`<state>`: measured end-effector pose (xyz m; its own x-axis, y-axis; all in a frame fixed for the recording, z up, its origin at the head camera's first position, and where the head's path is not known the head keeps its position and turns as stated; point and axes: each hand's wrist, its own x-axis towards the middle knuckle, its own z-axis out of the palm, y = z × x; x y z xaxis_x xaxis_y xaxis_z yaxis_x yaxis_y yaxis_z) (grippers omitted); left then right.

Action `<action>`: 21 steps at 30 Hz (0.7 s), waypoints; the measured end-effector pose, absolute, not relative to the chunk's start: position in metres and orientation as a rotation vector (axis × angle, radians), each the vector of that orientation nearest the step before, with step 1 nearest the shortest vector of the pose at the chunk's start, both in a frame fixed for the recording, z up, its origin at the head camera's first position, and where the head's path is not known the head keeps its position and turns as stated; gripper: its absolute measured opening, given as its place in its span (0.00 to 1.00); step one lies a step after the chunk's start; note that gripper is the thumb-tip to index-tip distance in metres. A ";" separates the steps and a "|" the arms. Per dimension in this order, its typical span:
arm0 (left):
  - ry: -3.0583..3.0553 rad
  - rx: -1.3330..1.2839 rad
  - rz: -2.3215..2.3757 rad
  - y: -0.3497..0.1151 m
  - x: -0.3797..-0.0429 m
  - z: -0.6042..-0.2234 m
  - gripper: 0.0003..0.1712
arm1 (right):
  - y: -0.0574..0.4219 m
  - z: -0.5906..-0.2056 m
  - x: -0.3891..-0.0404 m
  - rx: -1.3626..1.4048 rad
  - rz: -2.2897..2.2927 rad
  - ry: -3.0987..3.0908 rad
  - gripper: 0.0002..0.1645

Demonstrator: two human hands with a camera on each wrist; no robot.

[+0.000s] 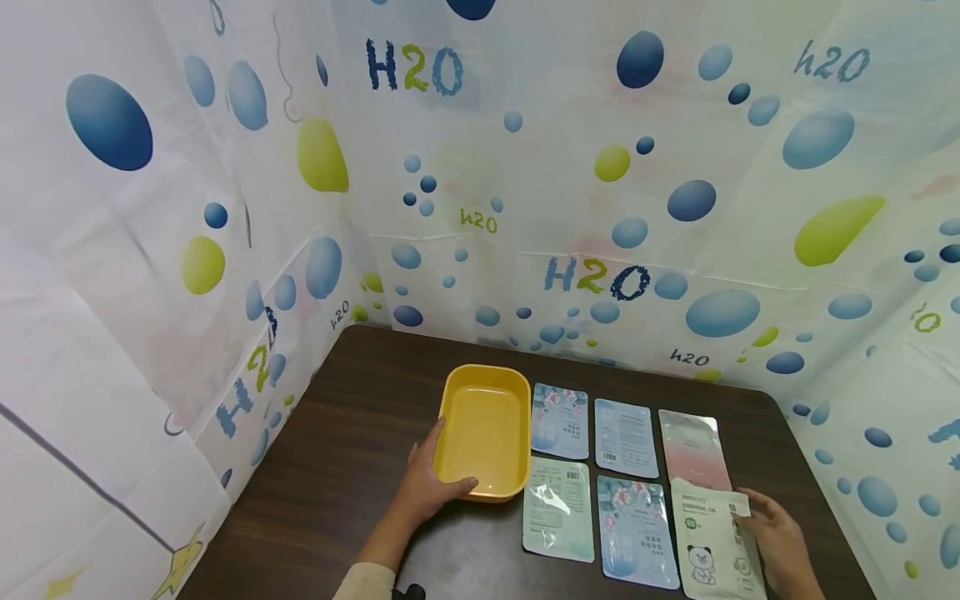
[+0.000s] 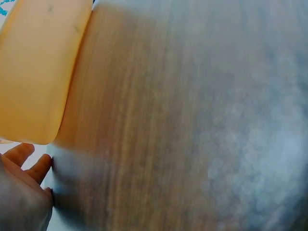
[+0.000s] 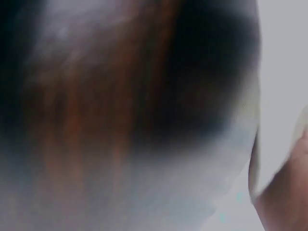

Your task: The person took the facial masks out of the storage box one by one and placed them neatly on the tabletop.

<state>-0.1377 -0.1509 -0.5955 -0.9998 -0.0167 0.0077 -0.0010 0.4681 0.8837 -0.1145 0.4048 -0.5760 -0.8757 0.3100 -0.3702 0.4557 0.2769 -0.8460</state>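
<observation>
At the near left corner of a yellow plastic tray point(image 1: 483, 433), my left hand point(image 1: 431, 483) grips the rim, thumb across the near edge and fingers along the left side. The left wrist view shows the tray's side wall point(image 2: 38, 72) beside the fingers. My right hand point(image 1: 776, 537) pinches the right edge of a cream sheet mask packet point(image 1: 712, 542) printed with a bear and "ESSENTIAL OIL". This packet overlaps the near end of a pink and silver packet point(image 1: 693, 450). In the blurred right wrist view, a pale packet point(image 3: 281, 72) stands by part of the hand.
Right of the tray lie two floral blue packets point(image 1: 560, 421) point(image 1: 637, 533), a light blue packet point(image 1: 626, 437) with printed text, and a green packet point(image 1: 558, 508). All rest on a dark wooden table point(image 1: 360, 400). A patterned curtain point(image 1: 540, 183) hangs around the table.
</observation>
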 end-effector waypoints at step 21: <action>-2.696 0.043 -1.607 -0.152 -0.138 -0.597 0.69 | 0.400 -0.580 -0.109 0.650 -1.052 2.675 0.38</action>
